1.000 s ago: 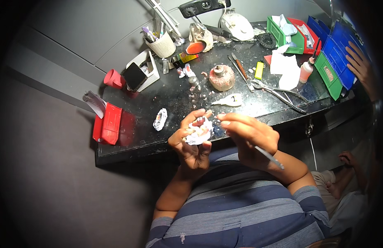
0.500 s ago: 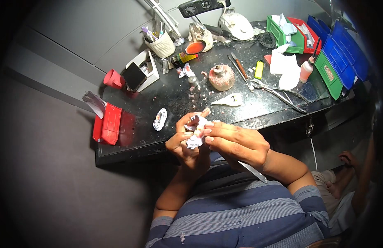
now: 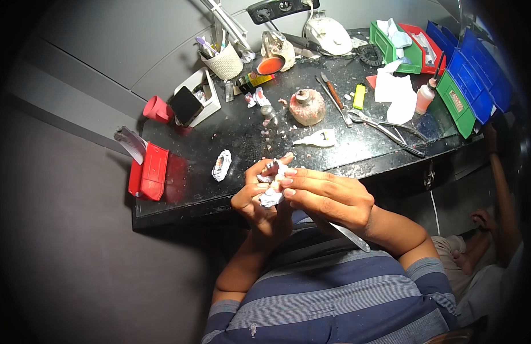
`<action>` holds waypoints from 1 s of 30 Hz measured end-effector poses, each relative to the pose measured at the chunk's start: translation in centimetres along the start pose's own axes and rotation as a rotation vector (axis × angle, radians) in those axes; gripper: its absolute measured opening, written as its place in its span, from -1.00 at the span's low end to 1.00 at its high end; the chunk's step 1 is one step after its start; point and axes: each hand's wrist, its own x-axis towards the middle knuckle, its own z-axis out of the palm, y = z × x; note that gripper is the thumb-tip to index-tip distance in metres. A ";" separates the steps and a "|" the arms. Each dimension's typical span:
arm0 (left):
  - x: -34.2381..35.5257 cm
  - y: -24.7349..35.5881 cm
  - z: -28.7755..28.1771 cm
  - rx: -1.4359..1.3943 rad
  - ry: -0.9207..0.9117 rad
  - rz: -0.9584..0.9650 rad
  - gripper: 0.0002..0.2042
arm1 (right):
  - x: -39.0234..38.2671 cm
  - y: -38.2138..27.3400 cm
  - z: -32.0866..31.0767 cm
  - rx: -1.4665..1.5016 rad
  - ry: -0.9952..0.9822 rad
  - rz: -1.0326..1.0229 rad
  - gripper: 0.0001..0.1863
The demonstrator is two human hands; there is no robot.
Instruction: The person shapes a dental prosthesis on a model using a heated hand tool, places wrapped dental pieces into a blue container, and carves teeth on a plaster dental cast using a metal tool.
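My left hand (image 3: pixel 259 207) is closed around a white plaster dental cast (image 3: pixel 271 199) with a row of teeth, close in front of my chest at the desk's front edge. From the right, the fingertips of my right hand (image 3: pixel 337 198) press on the same cast. A flat metal spatula (image 3: pixel 351 237) is tucked in my right hand, its round-ended strip sticking out below the palm toward me; its other end is hidden. On the desk, left of my hands, lies a second white dental cast (image 3: pixel 221 165).
The black desk (image 3: pixel 191 192) carries a red bin (image 3: pixel 154 172), a pink-stained round burner (image 3: pixel 307 108), a white pointed tool (image 3: pixel 316 139), pliers (image 3: pixel 386 127), a yellow lighter (image 3: pixel 359 97) and a bottle of pink liquid (image 3: pixel 425 97). Another person's arm (image 3: pixel 502 189) shows at right.
The other person's arm at the right has shifted up toward the desk's edge. My hands, the cast and the spatula stay almost where they were.
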 end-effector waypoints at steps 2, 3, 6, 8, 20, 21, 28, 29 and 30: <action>0.0 0.0 0.0 -0.007 -0.009 0.000 -0.58 | 0.0 0.0 0.1 -0.007 0.021 -0.004 -0.66; 0.1 0.1 0.1 -0.012 -0.007 0.001 -0.58 | 0.0 -0.1 0.0 -0.008 0.021 -0.003 -0.66; 0.0 0.1 0.1 -0.003 -0.001 -0.002 -0.58 | 0.1 -0.1 0.0 -0.014 0.015 0.004 -0.66; 0.0 0.3 0.1 0.012 0.005 -0.006 -0.58 | 0.1 0.0 0.0 -0.015 0.016 -0.011 -0.67; 0.3 0.9 0.0 -0.135 -0.020 -0.067 -0.59 | 0.2 -0.1 -0.5 0.005 -0.001 0.001 -0.68; 0.1 0.8 0.0 -0.083 0.003 -0.059 -0.59 | 0.3 -0.1 -0.5 0.006 -0.001 0.000 -0.68; 0.1 1.8 -0.7 0.054 -0.030 -0.210 -0.53 | 0.1 -0.2 -0.8 0.101 0.044 0.133 -0.80; 0.0 1.7 -0.8 0.054 -0.029 -0.210 -0.53 | 0.3 -0.1 -1.0 0.122 0.052 0.154 -0.81; 0.0 1.6 -1.0 -0.007 -0.060 -0.229 -0.53 | 0.6 -0.1 -1.2 0.122 0.052 0.150 -0.82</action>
